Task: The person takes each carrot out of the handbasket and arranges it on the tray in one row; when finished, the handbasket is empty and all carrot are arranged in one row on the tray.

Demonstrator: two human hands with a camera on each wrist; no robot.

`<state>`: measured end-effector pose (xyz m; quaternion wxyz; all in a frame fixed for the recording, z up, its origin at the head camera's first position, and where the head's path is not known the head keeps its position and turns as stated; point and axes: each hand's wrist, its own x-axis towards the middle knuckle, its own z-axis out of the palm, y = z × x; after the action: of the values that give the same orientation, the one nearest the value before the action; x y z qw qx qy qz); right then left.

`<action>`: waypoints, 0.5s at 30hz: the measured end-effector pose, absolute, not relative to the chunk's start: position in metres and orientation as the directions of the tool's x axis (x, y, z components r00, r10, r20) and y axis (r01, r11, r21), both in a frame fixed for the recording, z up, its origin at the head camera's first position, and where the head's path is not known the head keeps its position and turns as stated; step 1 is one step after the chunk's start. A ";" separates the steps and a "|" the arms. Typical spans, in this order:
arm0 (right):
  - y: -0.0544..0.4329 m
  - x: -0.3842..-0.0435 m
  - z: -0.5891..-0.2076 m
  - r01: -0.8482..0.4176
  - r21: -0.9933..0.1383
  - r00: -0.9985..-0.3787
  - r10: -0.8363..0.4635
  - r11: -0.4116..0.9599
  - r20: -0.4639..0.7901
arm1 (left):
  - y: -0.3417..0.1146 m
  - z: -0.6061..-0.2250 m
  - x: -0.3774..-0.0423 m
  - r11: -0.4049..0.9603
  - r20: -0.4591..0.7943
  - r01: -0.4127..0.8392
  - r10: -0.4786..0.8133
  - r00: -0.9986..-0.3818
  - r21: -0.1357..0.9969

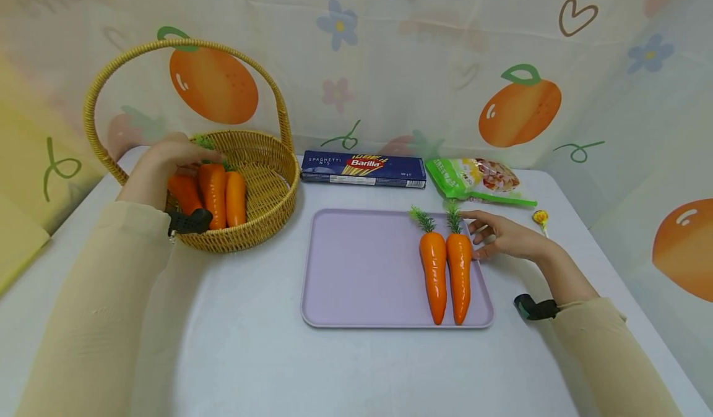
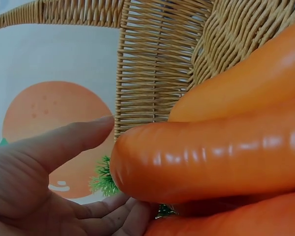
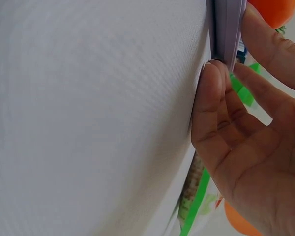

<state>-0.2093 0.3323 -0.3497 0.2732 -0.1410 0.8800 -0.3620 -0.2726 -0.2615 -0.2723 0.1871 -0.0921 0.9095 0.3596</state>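
In the head view, several glossy orange carrots [image 1: 213, 195] lie in a wicker basket [image 1: 278, 210] at the left. My left hand [image 1: 181, 152] is over their leafy ends. The left wrist view shows its thumb [image 2: 83, 132] stretched out, apart from the middle carrot [image 2: 201, 157], with the other fingers beside and below the carrot's thick end. My right hand [image 1: 504, 236] holds the right edge of a lilac tray [image 1: 362, 268]. Its thumb [image 3: 268, 42] is at the rim, with the other fingertips low against the edge. Two carrots [image 1: 460, 275] with green tops lie side by side on the tray.
Behind the tray stands a blue spaghetti box [image 1: 362, 169], next to a green and white food bag [image 1: 484, 180]. A small yellow lollipop [image 1: 540, 218] lies beyond my right hand. The basket's tall handle [image 1: 91, 104] arches above the carrots. A printed curtain [image 1: 390, 64] hangs behind the table.
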 end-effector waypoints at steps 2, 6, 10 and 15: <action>0.332 -0.209 -0.350 -0.050 -0.715 -0.811 -0.447 0.697 -0.378 | -0.262 -0.273 -0.272 0.730 -0.416 -0.299 -0.023 -0.909 0.615; 0.332 -0.209 -0.350 -0.051 -0.716 -0.811 -0.447 0.696 -0.377 | -0.264 -0.275 -0.273 0.735 -0.419 -0.295 -0.017 -0.908 0.610; 0.332 -0.208 -0.350 -0.064 -0.720 -0.812 -0.456 0.691 -0.365 | -0.263 -0.274 -0.272 0.743 -0.428 -0.288 -0.002 -0.904 0.605; 0.332 -0.207 -0.350 -0.080 -0.727 -0.811 -0.469 0.681 -0.350 | -0.262 -0.273 -0.268 0.728 -0.463 -0.294 0.036 -0.886 0.620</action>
<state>-0.2068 0.3322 -0.3496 0.2648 -0.1566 0.8778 -0.3671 -0.2685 -0.2623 -0.2732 0.2281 -0.0716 0.9010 0.3619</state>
